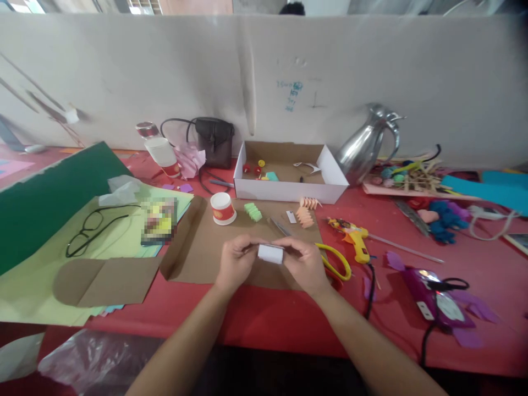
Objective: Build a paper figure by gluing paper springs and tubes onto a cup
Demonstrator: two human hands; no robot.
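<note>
Between my left hand [239, 258] and my right hand [304, 263] is a small folded piece of white paper [270, 254], pinched at both ends by the fingers. Both hands hover over a brown cardboard sheet [198, 247]. Just beyond them lie scissors [336, 261] with yellow handles, partly hidden by my right hand. A red and white paper cup [223, 209] stands upside down on the cardboard. Near it are a green accordion-folded paper strip [253, 212], orange folded strips [305, 216] and a small white paper piece [291, 217].
An open white box [289, 191] holds small items at the back. A steel jug [367, 146] leans beside it. To the right lie a yellow glue gun [355, 240] and a purple device [437, 300] with cables. Glasses [88, 231] rest on paper sheets at left.
</note>
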